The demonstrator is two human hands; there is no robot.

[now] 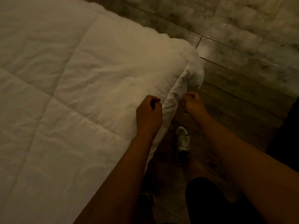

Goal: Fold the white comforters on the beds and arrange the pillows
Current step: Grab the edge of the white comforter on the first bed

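A white quilted comforter [77,88] covers the bed and fills the left of the view. Its corner [192,68] hangs over the bed's edge toward the floor, and a rolled fold [173,94] runs along that edge. My left hand [148,113] hovers over the comforter just left of the fold, fingers curled with no cloth visible in them. My right hand [193,102] is just right of the fold, over the floor, fingers also curled and slightly apart from the cloth. No pillows are in view.
Wood-look plank flooring [234,54] lies to the right of the bed. My light shoe [183,139] stands on it close to the bed's edge, with my dark trouser leg [207,199] below. A dark object [289,126] sits at the right edge.
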